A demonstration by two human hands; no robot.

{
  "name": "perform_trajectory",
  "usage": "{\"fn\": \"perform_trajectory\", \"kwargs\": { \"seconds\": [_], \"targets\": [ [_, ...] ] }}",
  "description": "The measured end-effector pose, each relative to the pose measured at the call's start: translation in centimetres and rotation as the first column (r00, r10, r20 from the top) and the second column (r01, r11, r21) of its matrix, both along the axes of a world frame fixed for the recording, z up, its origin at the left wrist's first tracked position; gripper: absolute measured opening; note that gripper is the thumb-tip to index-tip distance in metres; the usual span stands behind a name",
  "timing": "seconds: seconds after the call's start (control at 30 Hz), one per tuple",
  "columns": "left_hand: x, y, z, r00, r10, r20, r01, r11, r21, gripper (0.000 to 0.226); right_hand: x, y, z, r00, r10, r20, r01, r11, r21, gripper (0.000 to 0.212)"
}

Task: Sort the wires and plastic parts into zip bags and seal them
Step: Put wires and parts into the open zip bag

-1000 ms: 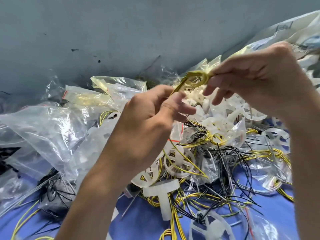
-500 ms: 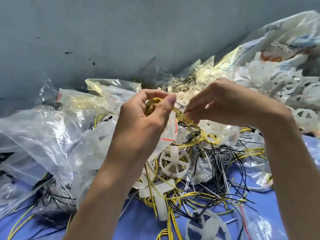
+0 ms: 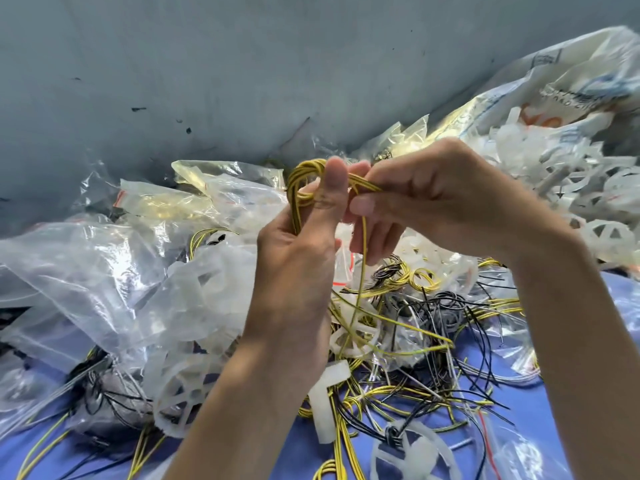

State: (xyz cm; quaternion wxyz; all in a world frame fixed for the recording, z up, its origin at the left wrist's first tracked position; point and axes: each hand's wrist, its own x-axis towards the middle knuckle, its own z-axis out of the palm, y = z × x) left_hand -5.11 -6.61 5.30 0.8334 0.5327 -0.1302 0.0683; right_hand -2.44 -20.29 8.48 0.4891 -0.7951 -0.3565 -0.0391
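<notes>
Both hands had risen a little since half a second before, and the right hand (image 3: 426, 202) had closed in until its fingertips nearly met the left hand (image 3: 298, 258). The coil (image 3: 303, 173) now stood higher, looping above the left thumb (image 3: 334, 188).

The left hand gripped the coil, fingers curled behind it and the thumb pressed flat against its front. The right hand pinched the wire just beside that thumb, where the strands left the coil. A single tail (image 3: 362, 258) dropped from between the right fingers, straight down below both hands, into the pile (image 3: 415, 341).

The coil was thin wire, yellow with a dark stripe, wound in several loose turns. It looked light and springy: likely to uncoil if the thumb eased, and the tail likely to snag on the tangle below. The best hold was probably across all the turns at once, where the left hand had them, with the right feeding the tail round.

Below and right of the hands lay more yellow and black wires mixed with white wheel-shaped parts (image 3: 353, 336). Clear bags (image 3: 86, 271) were heaped to the left of the left hand, over a blue surface (image 3: 294, 452).
</notes>
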Motion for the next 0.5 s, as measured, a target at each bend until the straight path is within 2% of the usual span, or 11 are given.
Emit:
{"fn": "perform_trajectory", "kwargs": {
  "seconds": [0.07,0.13,0.2,0.27,0.33,0.4,0.47,0.5],
  "targets": [
    [-0.3,-0.2,0.1,0.999,-0.029,0.046,0.029,1.0,-0.009,0.036,-0.1,0.5,-0.1,0.999,0.028,-0.016,-0.029,0.999,-0.046,0.023],
    [-0.5,-0.3,0.2,0.999,0.021,0.05,-0.021,1.0,-0.01,0.036,0.0,0.4,-0.3,0.997,0.06,-0.049,-0.071,0.958,-0.276,0.009],
    [-0.4,-0.2,0.1,0.993,0.113,0.024,-0.113,0.993,-0.021,0.037,0.6,-0.6,-0.7,0.997,-0.009,-0.082,-0.04,0.813,-0.581,0.019],
    [-0.3,-0.1,0.0,0.993,0.118,0.006,-0.118,0.991,-0.063,0.045,1.5,-1.9,-1.2,0.984,-0.147,-0.099,0.028,0.682,-0.731,0.038],
    [-0.3,-0.2,-0.3,0.999,0.035,-0.033,-0.036,0.998,-0.046,0.046,2.4,-2.9,-1.5,0.962,-0.258,-0.085,0.102,0.633,-0.768,0.048],
    [-0.4,-0.5,-0.8,0.977,-0.153,-0.147,0.15,0.988,-0.027,0.04,3.3,-3.5,-2.0,0.948,-0.309,-0.077,0.139,0.618,-0.774,0.039],
    [-0.3,-0.9,-1.2,0.89,-0.359,-0.283,0.354,0.933,-0.069,0.033,4.1,-3.6,-2.8,0.942,-0.333,-0.03,0.17,0.555,-0.814,0.028],
    [-0.3,-1.0,-1.3,0.843,-0.427,-0.328,0.417,0.903,-0.103,0.031,4.4,-3.5,-3.1,0.941,-0.338,-0.004,0.184,0.523,-0.832,0.032]
  ]
}}
